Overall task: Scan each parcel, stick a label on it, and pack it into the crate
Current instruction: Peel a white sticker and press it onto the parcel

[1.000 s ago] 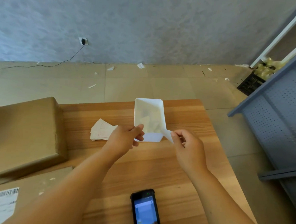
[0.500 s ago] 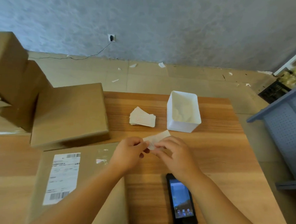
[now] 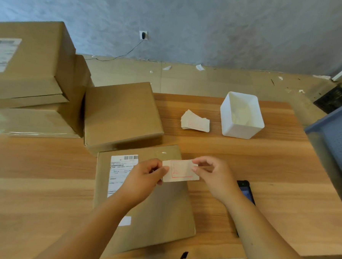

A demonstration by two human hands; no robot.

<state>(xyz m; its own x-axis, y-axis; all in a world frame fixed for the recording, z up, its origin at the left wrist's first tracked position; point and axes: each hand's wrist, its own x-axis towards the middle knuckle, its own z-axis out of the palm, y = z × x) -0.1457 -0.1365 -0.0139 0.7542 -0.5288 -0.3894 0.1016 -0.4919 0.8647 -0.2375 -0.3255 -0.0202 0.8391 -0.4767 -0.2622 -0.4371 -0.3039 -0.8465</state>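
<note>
Left of the flat parcel (image 3: 148,211), more boxes (image 3: 36,67) wait stacked on the bench (image 3: 273,168). Over the parcel's far right corner, the left hand (image 3: 144,177) and right hand (image 3: 215,176) each pinch one end of a label (image 3: 180,172) in their fingers. It is not yet stuck down. The scanner (image 3: 246,191) lies right of the parcel. Sticking and packing likely remain.

We record soft, even, moderately bright light. Shadows are faint; the darkest lies under the brown box (image 3: 121,115) at frame centre on the table (image 3: 263,164). Wide-angle distortion bows the table edges and the left margin. Print on the parcel (image 3: 161,218) and label (image 3: 180,171) reads soft, illegible.
</note>
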